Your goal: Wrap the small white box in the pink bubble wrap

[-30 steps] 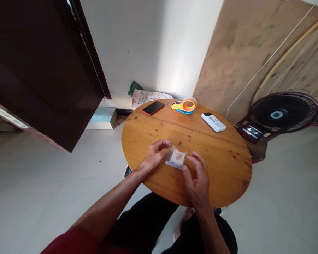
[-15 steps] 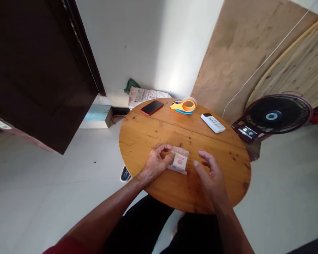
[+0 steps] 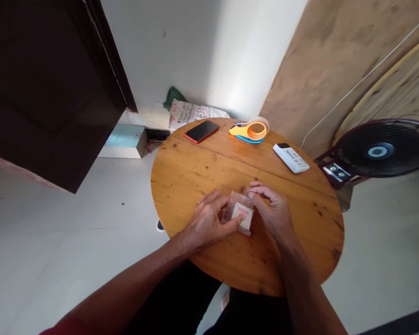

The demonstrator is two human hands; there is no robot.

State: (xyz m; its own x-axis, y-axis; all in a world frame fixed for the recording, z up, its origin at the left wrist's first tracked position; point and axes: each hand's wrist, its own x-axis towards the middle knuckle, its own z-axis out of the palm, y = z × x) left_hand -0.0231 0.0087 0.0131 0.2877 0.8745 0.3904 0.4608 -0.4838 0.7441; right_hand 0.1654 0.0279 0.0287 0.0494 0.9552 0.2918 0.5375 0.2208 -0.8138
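— Where's the packet, and what are the hands doing with it?

— I see the small clear plastic packet [image 3: 241, 214], with a pale card and a red label inside, lying on the round wooden table [image 3: 195, 172], near its front half. My left hand [image 3: 209, 222] presses on its near-left corner, thumb tip on the card, fingers curled narrow. My right hand [image 3: 273, 211] pinches the far edge of the wrapper between thumb and forefinger. Both hands grip it.

— How do you judge it will handle?

— Light and thin, I'd say. The film looks soft and crinkly, probably slick, while the card inside seems a little stiffer. I'd keep to the film's margins at opposite corners, where the fingers already sit, rather than squeeze the middle.

— Room to move?

— Plenty on the tabletop. The red-cased phone [image 3: 201, 131], the orange tape dispenser [image 3: 251, 130] and the white remote control [image 3: 291, 157] all lie well apart along the far rim. The near edge of the table is close to my wrists, so a slipped packet could slide off toward my lap. A floor fan [image 3: 384, 149] stands off to the right, clear of the table.
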